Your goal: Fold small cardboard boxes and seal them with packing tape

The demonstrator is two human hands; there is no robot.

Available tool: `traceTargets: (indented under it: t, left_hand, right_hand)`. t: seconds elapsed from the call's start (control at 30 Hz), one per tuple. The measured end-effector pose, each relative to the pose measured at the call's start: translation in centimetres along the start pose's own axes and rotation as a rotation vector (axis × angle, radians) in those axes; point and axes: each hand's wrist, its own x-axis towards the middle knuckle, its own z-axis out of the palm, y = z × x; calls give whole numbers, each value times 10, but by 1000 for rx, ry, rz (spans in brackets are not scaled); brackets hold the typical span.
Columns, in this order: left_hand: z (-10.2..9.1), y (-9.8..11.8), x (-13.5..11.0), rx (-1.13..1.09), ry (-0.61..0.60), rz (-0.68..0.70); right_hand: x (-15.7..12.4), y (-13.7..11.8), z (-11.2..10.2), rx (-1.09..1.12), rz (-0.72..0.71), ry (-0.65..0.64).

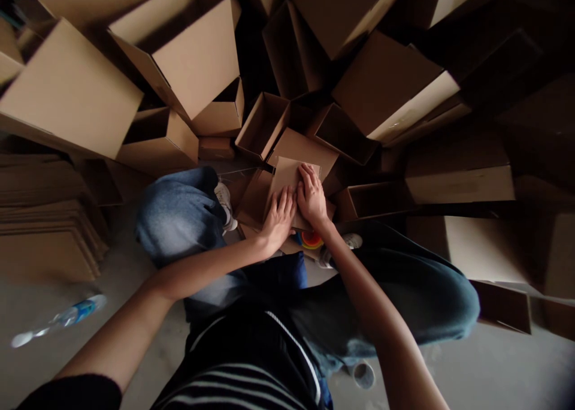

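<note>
Grey concrete floor under everything, dim and scuffed. Open-topped corrugated cardboard boxes heaped from 9 o'clock round through 12 to 3 o'clock, tilted at all angles, some on their sides, the farthest lost in shadow. At 9 o'clock, a stack of flattened cardboard blanks. At 8 o'clock, a plastic water bottle lying on the floor, blurred. At 5 o'clock, a small round cup-like object, too dark to identify. Blue jeans on both folded legs, one white sneaker just beside the left knee, and a striped top at 6 o'clock, closest to the camera.

Both hands at the centre, palms down, neither pinching. Left hand: fingers spread, pressed flat against the lower edge of a small cardboard panel. Right hand: fingers close together, lightly curled over the panel's right side. Panel lying almost flat at the centre, on top of other loose cardboard pieces. Just below the right wrist, a rainbow-striped round object, partly covered.
</note>
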Motion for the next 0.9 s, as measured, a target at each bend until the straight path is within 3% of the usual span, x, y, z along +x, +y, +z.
traceTargets:
  t: [0.9]
  left_hand:
    - [-4, 1, -1, 43, 16, -15]
  right_hand:
    - [-1, -2, -1, 17, 6, -6]
